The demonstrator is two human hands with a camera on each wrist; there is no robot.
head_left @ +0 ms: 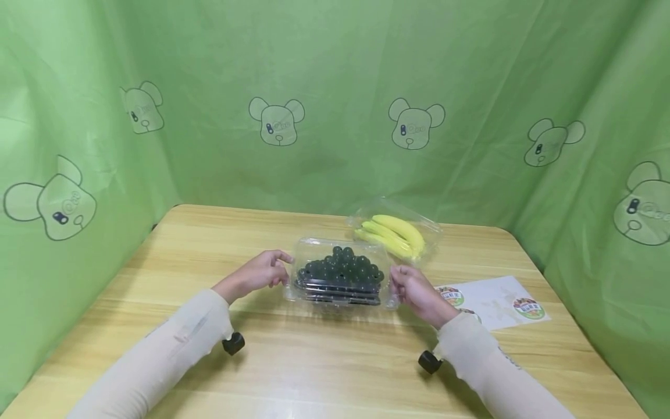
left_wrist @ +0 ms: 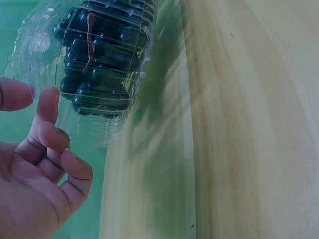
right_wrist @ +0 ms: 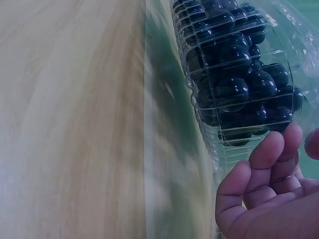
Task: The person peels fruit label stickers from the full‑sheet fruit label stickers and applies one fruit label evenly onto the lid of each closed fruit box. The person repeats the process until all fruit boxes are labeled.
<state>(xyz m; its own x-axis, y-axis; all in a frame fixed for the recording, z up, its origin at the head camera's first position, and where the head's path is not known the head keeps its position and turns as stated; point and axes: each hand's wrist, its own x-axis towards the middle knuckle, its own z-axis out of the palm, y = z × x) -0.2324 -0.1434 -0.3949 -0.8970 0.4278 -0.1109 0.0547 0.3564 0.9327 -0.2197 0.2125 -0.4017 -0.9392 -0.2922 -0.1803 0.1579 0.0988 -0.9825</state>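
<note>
A lidded clear plastic clamshell box (head_left: 340, 301) is held between my two hands, its long side facing me. Inside lies a bunch of dark green grapes (head_left: 342, 269), with a brown stem showing through the ribbed wall in the left wrist view. My left hand (head_left: 264, 270) pinches the box's left end at the rim between thumb and index finger (left_wrist: 48, 99), the other fingers curled beside it. At the opposite end, my right hand (head_left: 416, 289) pinches the rim, fingertips (right_wrist: 269, 147) against the plastic. Both wrist views show the box's ribbed underside above the tabletop.
Behind the box, yellow bananas (head_left: 392, 235) lie in another clear container (head_left: 429, 228). To the right, a white sheet (head_left: 494, 299) bears round fruit stickers (head_left: 528, 308), partly behind my right forearm. Green curtains (head_left: 335, 174) surround the wooden table (head_left: 324, 372).
</note>
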